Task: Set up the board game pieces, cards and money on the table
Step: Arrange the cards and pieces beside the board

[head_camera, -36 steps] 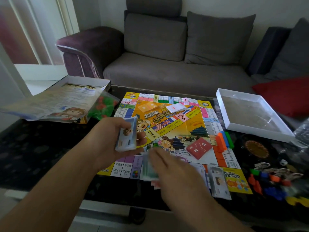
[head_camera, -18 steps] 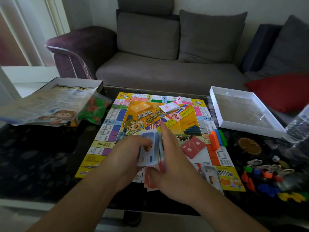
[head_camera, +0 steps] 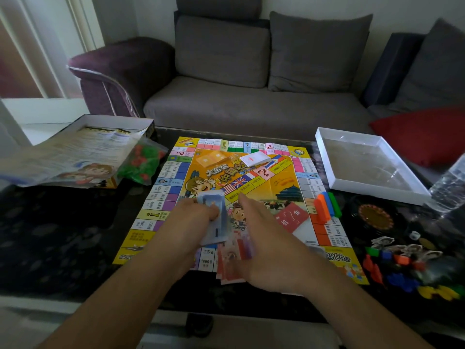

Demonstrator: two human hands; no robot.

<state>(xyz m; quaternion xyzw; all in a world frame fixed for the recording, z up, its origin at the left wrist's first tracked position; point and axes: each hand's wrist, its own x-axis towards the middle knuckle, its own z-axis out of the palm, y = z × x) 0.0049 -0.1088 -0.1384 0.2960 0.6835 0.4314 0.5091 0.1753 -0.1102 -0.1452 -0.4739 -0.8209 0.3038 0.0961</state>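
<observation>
A colourful game board (head_camera: 284,182) lies open on the dark table (head_camera: 63,235). My left hand (head_camera: 191,222) grips a stack of blue paper money (head_camera: 214,217) over the board's near edge. My right hand (head_camera: 264,238) reaches in from the right with fingers stretched out over reddish banknotes (head_camera: 234,263) lying on the board; whether it touches them is hidden. A red card deck (head_camera: 293,216) and a white card deck (head_camera: 255,158) sit on the board.
Orange, blue and green blocks (head_camera: 327,205) stand at the board's right edge. Loose coloured tokens (head_camera: 400,263) lie at the right. A white box tray (head_camera: 367,167) and plastic bottle (head_camera: 450,185) are far right; a box with rule sheet (head_camera: 75,157) and bagged pieces (head_camera: 142,162) far left.
My left hand moved from the left toward the board's middle with the blue notes. My right hand rose from the notes on the board to beside the blue stack.
</observation>
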